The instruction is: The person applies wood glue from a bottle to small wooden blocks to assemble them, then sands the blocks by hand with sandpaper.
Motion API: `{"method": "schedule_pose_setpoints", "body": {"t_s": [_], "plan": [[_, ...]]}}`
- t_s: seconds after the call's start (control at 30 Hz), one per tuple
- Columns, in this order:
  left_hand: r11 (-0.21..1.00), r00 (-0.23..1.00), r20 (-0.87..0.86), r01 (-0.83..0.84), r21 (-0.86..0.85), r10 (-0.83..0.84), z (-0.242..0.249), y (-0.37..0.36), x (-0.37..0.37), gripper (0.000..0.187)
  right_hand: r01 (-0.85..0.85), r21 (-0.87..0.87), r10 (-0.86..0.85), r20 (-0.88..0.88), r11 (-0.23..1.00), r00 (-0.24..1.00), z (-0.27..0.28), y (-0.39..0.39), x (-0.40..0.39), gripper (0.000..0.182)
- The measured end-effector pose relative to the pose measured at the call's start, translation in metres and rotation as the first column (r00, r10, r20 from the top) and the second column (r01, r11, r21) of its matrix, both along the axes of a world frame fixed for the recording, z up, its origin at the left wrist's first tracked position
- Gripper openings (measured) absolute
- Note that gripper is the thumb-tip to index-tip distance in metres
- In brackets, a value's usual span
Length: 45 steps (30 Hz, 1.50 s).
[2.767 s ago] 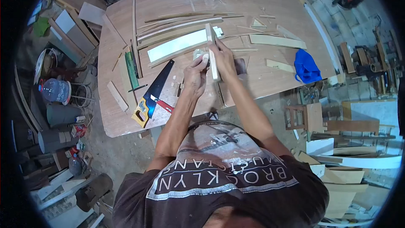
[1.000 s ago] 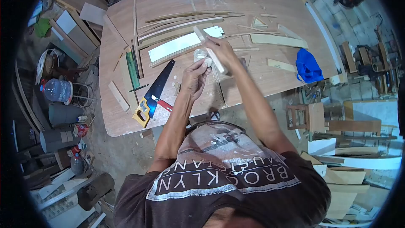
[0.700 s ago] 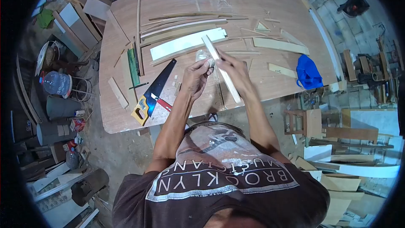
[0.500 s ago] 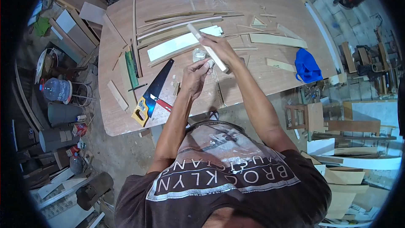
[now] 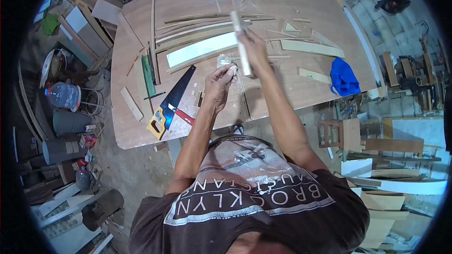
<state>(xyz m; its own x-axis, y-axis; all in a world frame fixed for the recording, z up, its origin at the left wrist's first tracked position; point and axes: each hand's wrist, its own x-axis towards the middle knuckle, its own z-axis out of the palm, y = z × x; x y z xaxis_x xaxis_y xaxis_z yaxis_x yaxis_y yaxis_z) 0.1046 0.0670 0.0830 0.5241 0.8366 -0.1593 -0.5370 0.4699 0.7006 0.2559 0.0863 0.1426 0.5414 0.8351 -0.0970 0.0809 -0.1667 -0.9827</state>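
My right hand (image 5: 255, 49) is wrapped round a pale wooden stick (image 5: 242, 51), held nearly upright over the middle of the table. Close to its lower end, my left hand (image 5: 219, 83) pinches a small whitish lump (image 5: 233, 69). Behind my left fingers sits a clear plastic bag or cup (image 5: 223, 60), partly hidden. A handsaw (image 5: 179, 87) with a yellow handle and a red utility knife (image 5: 182, 115) lie to the left of my left forearm.
On the wooden table (image 5: 263, 0) are long thin strips, a white board (image 5: 202, 51), a pale board (image 5: 310, 48), a small wooden triangle (image 5: 291, 27), a blue bag (image 5: 344, 77) and a green strip (image 5: 148, 75). Wood scraps and a water jug (image 5: 64, 96) stand around it.
The wooden stick in my right hand has swung more upright, its top shifting right and up. My right hand has moved slightly right, while my left hand stays nearly in place.
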Motion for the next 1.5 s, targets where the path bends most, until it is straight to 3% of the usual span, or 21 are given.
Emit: {"method": "schedule_pose_setpoints", "body": {"t_s": [0.03,0.1,0.2,0.33,0.4,0.53,0.6,0.67,0.7,0.77,0.83,0.9,0.97,1.07,1.1,1.17,1.23,1.3,1.33,1.43,1.5], "plan": [[1.0,1.0,0.004,-0.014,-0.002,0.014,0.002,0.0,-0.001,0.026,-0.022,0.037,0.028,-0.161,0.999,0.987,0.007,-0.01,0.004,0.066],[0.991,0.997,0.049,-0.058,-0.121,0.065,0.006,0.002,-0.002,0.025,-0.065,0.178,0.083,-0.094,0.982,0.992,-0.01,-0.032,0.012,0.066],[0.982,0.996,0.041,-0.074,-0.171,0.082,0.015,0.003,-0.001,0.025,-0.082,-0.005,0.082,0.087,0.997,0.993,-0.012,-0.075,-0.018,0.064],[0.985,0.996,-0.009,-0.086,-0.148,0.085,0.015,0.001,0.006,0.026,-0.112,0.187,0.093,0.109,0.976,0.99,-0.016,-0.091,-0.04,0.061],[0.986,0.996,-0.046,-0.083,-0.143,0.077,0.017,0.0,0.008,0.024,-0.103,0.165,0.018,0.448,0.981,0.894,-0.016,-0.091,-0.046,0.058],[0.991,0.986,-0.103,-0.132,0.034,0.134,0.011,-0.003,0.013,0.019,0.033,0.112,-0.093,0.581,0.993,0.809,-0.018,-0.058,-0.032,0.063],[0.993,0.989,-0.093,-0.116,0.008,0.116,0.009,-0.008,0.013,0.021,0.052,-0.007,-0.049,0.203,0.999,0.978,-0.018,-0.018,-0.009,0.064],[0.996,0.997,-0.042,-0.074,-0.059,0.072,0.011,-0.007,0.013,0.027,0.035,-0.008,-0.036,-0.121,0.999,0.992,-0.015,-0.012,0.002,0.062],[0.995,0.996,-0.037,-0.083,-0.053,0.081,0.014,-0.005,0.012,0.027,0.026,0.044,-0.015,-0.231,0.999,0.973,-0.012,-0.017,0.009,0.06],[0.979,0.988,0.028,-0.148,-0.141,0.153,0.02,-0.003,0.01,0.029,0.012,0.112,0.01,-0.201,0.994,0.98,-0.016,-0.039,0.003,0.058],[0.98,0.991,-0.004,-0.13,-0.149,0.131,0.024,-0.001,0.01,0.03,-0.016,0.114,0.009,0.063,0.993,0.998,-0.016,-0.069,-0.019,0.056],[0.983,0.995,-0.044,-0.092,-0.156,0.086,0.022,-0.001,0.013,0.03,-0.085,0.137,0.016,0.442,0.987,0.897,-0.009,-0.087,-0.046,0.057],[0.988,0.995,-0.055,-0.094,-0.123,0.088,0.015,-0.004,0.018,0.029,-0.056,0.214,-0.071,0.543,0.975,0.837,-0.019,-0.073,-0.044,0.059],[0.981,0.995,-0.048,-0.097,-0.167,0.09,0.013,-0.011,0.016,0.03,0.112,-0.009,-0.099,0.41,0.994,0.907,-0.021,-0.026,-0.02,0.058],[0.983,0.994,-0.033,-0.112,-0.147,0.108,0.015,-0.006,0.018,0.03,0.12,0.002,-0.11,0.411,0.993,0.905,-0.02,-0.023,-0.015,0.058],[0.971,0.992,-0.051,-0.12,-0.205,0.112,0.016,-0.006,0.018,0.029,0.058,0.095,-0.051,-0.071,0.994,0.996,-0.018,-0.024,-0.001,0.058],[0.969,0.994,0.008,-0.101,-0.224,0.106,0.011,-0.003,0.016,0.024,0.036,0.137,-0.019,-0.123,0.99,0.992,-0.011,-0.049,-0.008,0.062],[0.972,0.994,0.015,-0.103,-0.213,0.109,0.013,-0.001,0.016,0.021,-0.018,0.079,0.01,0.1,0.997,0.995,-0.014,-0.073,-0.02,0.062],[0.976,0.99,-0.03,-0.139,-0.168,0.136,0.018,-0.004,0.017,0.022,-0.053,0.111,0.0,0.434,0.992,0.901,-0.018,-0.079,-0.031,0.061],[0.985,0.985,-0.079,-0.159,-0.06,0.154,0.009,-0.001,0.016,0.024,-0.043,0.001,0.036,0.509,0.999,0.86,-0.007,-0.062,-0.032,0.058],[0.991,0.987,-0.093,-0.134,0.007,0.134,0.005,-0.004,0.015,0.025,-0.047,-0.035,0.058,0.44,0.998,0.896,-0.028,-0.031,-0.007,0.061]]}}
